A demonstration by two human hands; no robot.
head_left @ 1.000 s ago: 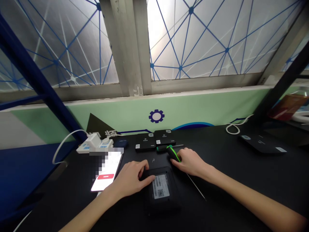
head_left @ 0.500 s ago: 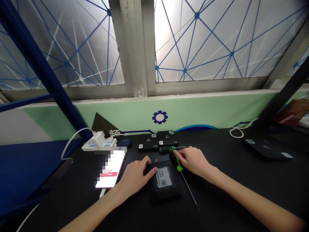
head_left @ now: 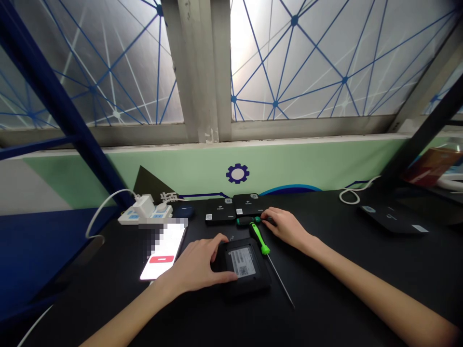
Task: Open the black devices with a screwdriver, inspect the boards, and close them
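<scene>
Head view: what is held?

Near centre, the box (head_left: 246,264) is gripped by the left hand (head_left: 197,264); whether the far screwdriver (head_left: 246,220) is pinched by the right hand (head_left: 284,226) cannot be told.

Risk?

Metal bits (head_left: 232,237) beyond might be scattered if it is pushed.

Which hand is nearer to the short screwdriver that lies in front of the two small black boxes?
Right. The right hand is at the shaft end of the short screwdriver; the left hand is farther off, on the labelled black device.
</scene>
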